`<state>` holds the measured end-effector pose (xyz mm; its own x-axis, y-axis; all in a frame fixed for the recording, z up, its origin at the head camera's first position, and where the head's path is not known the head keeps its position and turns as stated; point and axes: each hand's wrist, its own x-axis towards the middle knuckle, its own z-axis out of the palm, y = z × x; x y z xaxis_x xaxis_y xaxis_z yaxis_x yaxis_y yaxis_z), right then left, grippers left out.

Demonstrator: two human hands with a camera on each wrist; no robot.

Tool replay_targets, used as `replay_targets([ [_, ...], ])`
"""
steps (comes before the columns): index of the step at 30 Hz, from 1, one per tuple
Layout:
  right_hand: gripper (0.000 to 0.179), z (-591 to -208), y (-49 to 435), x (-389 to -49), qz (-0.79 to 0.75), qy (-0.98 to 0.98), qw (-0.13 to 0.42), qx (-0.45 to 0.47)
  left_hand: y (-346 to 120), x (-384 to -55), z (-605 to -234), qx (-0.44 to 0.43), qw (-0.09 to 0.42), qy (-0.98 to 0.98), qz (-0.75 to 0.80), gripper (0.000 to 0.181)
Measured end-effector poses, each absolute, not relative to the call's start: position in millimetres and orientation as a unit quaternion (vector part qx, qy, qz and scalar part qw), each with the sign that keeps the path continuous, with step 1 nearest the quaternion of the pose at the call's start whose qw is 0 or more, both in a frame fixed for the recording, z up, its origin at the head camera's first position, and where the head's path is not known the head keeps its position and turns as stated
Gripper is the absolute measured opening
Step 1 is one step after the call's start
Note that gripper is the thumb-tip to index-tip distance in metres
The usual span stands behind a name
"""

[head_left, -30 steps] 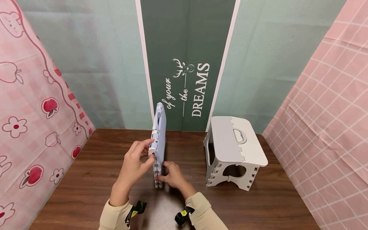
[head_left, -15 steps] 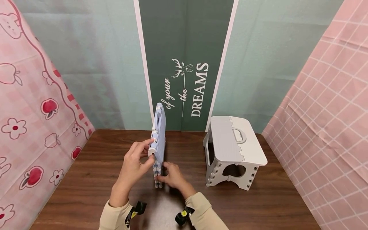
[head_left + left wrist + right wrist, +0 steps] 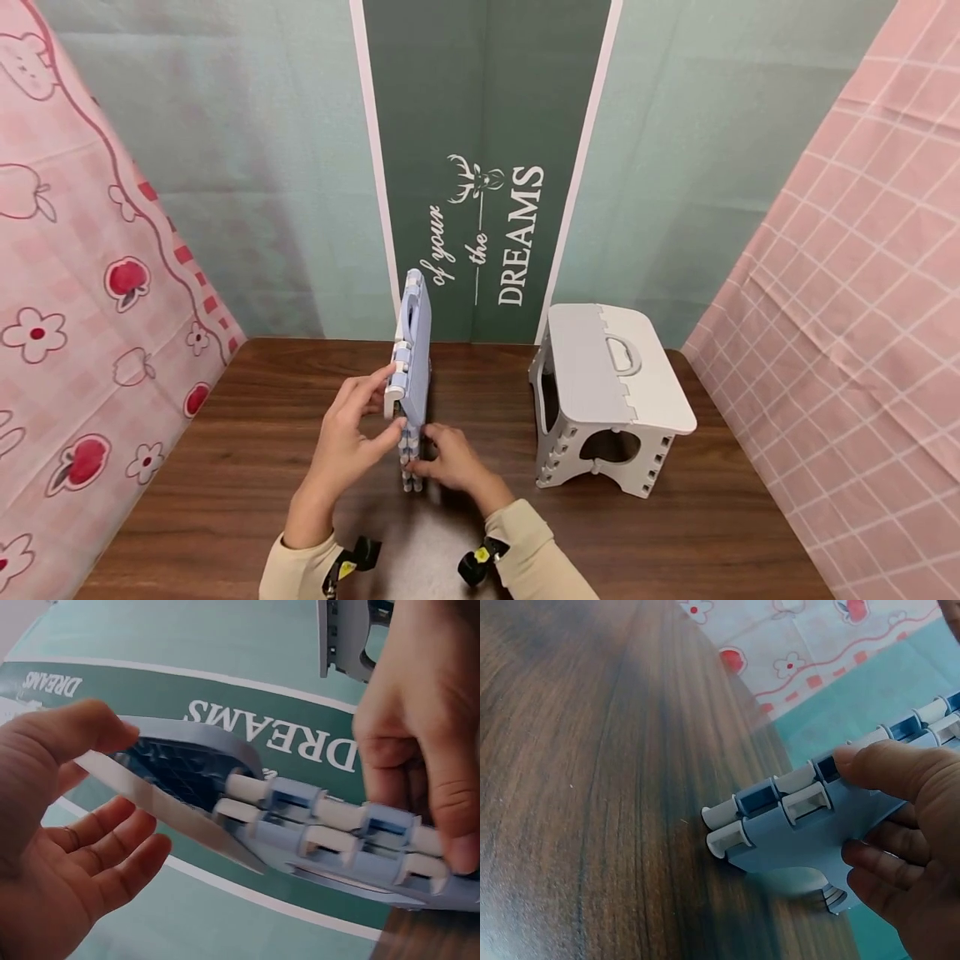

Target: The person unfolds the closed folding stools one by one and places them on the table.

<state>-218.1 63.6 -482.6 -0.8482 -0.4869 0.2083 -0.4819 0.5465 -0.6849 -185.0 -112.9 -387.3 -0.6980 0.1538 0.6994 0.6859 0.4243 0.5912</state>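
A folded blue-and-white folding step stool (image 3: 420,358) stands on edge at the middle of the table. My left hand (image 3: 348,437) is at its upper near corner, index finger on the white side and thumb by the blue panel. In the left wrist view, a gap shows between the blue panel (image 3: 202,735) and the white panel (image 3: 172,817); the other fingers curve loosely below. My right hand (image 3: 453,458) grips the lower near end, its thumb on the hinge knuckles (image 3: 806,802) and its fingers against the blue side.
An unfolded grey-and-white step stool (image 3: 615,392) stands on the right of the wooden table (image 3: 247,467). A green printed cloth (image 3: 487,108) hangs behind. Pink cloths flank the left (image 3: 82,350) and right (image 3: 840,333).
My left thumb has shifted slightly right and down, from the white edge toward the blue panel. The left index finger has slid slightly. The right hand keeps its grip.
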Motion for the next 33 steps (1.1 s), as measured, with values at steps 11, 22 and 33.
replay_targets([
  [11, 0.033, -483.3, 64.3, -215.3, -0.379, 0.887, -0.007, -0.263, -119.8, -178.4, -398.3, -0.215, 0.240, -0.803, -0.502, 0.079],
  [22, 0.034, -483.5, 65.0, -215.4, -0.391, 0.881, -0.006, -0.265, -136.8, -195.9, -442.5, -0.172, 0.092, -0.814, -0.548, 0.066],
  [33, 0.035, -482.8, 65.1, -215.1, -0.387, 0.884, -0.005, -0.264, -135.4, -199.3, -451.6, -0.154, 0.043, -0.798, -0.581, 0.060],
])
